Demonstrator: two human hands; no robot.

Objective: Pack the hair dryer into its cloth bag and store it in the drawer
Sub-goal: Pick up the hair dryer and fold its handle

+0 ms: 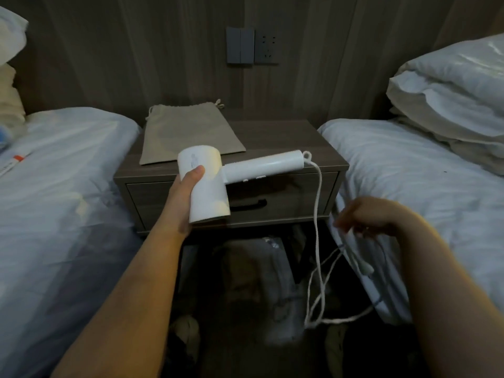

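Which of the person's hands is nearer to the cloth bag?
Left. The left hand holds the hair dryer just in front of the cloth bag; the right hand is lower and off to the right, by the cord.

r hand [362,216] blurred, grip unclear

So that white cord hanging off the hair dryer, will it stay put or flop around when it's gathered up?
Probably floppy: the cord droops from the hair dryer handle and loops loosely near the floor. It looks thin, so likely light. The plug end dangling below the right hand may swing.
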